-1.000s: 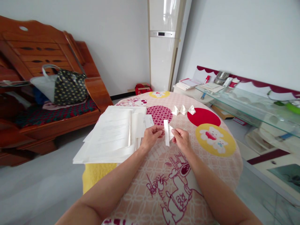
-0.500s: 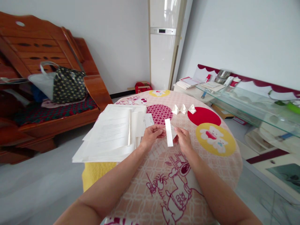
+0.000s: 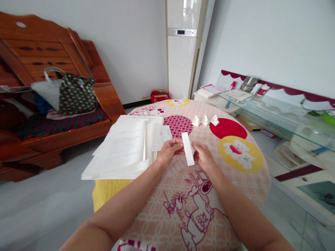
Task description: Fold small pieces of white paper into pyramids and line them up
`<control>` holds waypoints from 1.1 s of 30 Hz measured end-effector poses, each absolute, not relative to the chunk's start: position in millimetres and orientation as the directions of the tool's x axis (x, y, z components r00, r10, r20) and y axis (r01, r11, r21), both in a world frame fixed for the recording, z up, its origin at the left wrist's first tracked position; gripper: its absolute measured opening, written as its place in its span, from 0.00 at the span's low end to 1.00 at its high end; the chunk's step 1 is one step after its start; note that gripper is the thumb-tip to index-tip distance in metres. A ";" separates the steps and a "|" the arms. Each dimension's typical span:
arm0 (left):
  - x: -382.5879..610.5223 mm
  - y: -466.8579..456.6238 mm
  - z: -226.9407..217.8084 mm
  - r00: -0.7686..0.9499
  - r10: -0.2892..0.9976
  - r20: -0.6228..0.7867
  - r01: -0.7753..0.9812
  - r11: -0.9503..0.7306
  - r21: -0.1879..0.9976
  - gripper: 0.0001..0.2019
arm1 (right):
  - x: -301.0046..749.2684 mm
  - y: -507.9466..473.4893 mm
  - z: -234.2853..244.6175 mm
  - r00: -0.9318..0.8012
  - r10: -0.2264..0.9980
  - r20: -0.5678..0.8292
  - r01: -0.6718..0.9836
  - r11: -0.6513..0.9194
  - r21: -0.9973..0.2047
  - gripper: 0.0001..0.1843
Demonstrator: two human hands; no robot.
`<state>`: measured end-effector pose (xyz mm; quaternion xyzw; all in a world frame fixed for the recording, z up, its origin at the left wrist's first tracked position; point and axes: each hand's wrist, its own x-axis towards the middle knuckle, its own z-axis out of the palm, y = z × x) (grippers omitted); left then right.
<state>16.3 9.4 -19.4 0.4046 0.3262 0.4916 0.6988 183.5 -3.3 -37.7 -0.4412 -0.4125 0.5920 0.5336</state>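
Note:
A narrow white paper strip [image 3: 188,149] is pinched between both my hands above the round table [image 3: 235,184]. My left hand [image 3: 169,153] grips the strip's left edge with curled fingers. My right hand [image 3: 204,157] is closed on its right side, where a folded part of the paper hides behind the strip. Three small folded white paper shapes [image 3: 205,120] stand in a row farther back on the cloth.
A stack of white sheets [image 3: 125,146] lies on the table's left side. A wooden bench [image 3: 39,115] with a dotted bag [image 3: 72,94] is at the left. Glass shelves [image 3: 282,118] with clutter run along the right, and a tall white air conditioner [image 3: 183,52] stands at the back.
The strip has tilted slightly, its lower end swinging right, and my hands have shifted a little with it. The view has drifted a bit.

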 end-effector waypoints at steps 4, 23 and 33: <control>16.3 8.9 -19.8 0.307 0.950 -0.056 -0.426 0.190 0.885 0.17 | 184.2 -2.8 -39.8 -0.060 0.994 -0.094 -0.244 -0.106 -0.964 0.22; 14.2 6.6 -14.2 0.217 0.964 0.156 -0.147 -0.126 0.981 0.06 | 184.1 -18.9 -22.9 0.039 0.803 0.595 0.541 0.484 -0.688 0.23; 4.8 6.5 -7.8 0.375 0.905 0.203 -0.177 -0.146 0.973 0.12 | 188.6 -24.3 -14.4 0.067 0.927 0.368 0.164 0.354 -0.921 0.19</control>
